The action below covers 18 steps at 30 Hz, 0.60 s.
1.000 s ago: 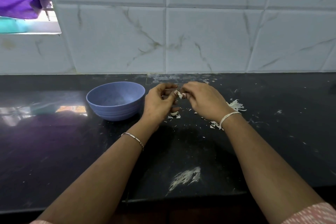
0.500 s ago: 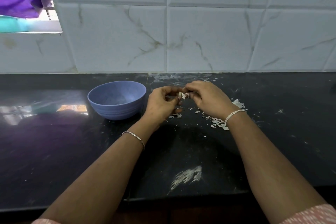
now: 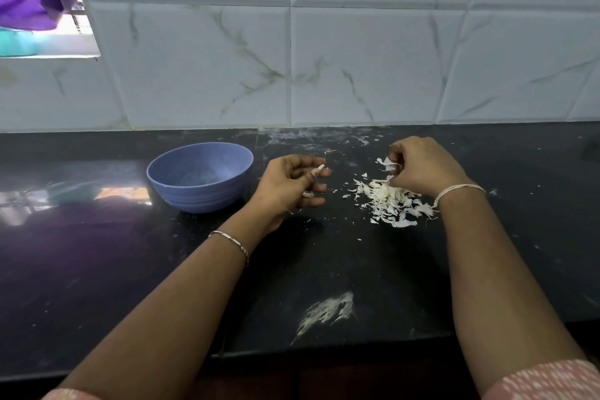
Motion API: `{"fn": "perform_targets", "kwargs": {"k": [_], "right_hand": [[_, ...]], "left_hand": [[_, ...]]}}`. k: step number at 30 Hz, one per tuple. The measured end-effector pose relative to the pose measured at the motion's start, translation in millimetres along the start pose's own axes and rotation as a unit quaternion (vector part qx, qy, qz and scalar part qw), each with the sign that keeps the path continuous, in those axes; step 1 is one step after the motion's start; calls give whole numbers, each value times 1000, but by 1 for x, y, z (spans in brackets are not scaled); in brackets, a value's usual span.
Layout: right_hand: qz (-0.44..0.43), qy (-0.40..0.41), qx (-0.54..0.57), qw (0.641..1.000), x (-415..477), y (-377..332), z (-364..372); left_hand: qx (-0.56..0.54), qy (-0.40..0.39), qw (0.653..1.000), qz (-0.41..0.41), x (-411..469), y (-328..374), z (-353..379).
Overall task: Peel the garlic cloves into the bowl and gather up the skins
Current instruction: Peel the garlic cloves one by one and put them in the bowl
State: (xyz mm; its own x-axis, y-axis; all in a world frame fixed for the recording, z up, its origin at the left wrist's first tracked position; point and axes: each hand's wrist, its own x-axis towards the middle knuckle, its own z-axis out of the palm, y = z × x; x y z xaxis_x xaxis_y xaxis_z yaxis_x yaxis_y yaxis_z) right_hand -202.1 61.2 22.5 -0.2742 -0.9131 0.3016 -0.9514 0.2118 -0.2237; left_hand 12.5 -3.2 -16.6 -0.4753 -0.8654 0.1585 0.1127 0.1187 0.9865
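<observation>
Apart now, left hand (image 3: 289,183) with pinched clove (image 3: 320,168), right hand (image 3: 423,166) over skins (image 3: 389,201) (fingertips hidden, grip unclear).

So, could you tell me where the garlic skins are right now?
In the head view, the garlic skins lie on the black counter, right of centre, beside the right hand and well right of the blue bowl.

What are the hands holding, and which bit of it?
The left hand pinches a garlic clove by its lower end. The right hand seems to pinch a skin scrap by its edge.
</observation>
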Motion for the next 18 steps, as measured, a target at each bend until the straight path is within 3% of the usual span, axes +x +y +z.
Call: {"fn": "perform_targets", "kwargs": {"k": [6,10,15,18], "right_hand": [[12,-33,-10,999,6,2,5],[25,24,-24,999,5,-3,6],[-38,48,33,998,7,-12,16],[-80,40,23,996,10,-18,23]], "left_hand": [[6,4,1000,-10,-1,3,0],[41,19,999,3,-2,5,-1],[145,72,979,127,-10,26,-5],[214,136,948,192,-13,46,-21]]}}
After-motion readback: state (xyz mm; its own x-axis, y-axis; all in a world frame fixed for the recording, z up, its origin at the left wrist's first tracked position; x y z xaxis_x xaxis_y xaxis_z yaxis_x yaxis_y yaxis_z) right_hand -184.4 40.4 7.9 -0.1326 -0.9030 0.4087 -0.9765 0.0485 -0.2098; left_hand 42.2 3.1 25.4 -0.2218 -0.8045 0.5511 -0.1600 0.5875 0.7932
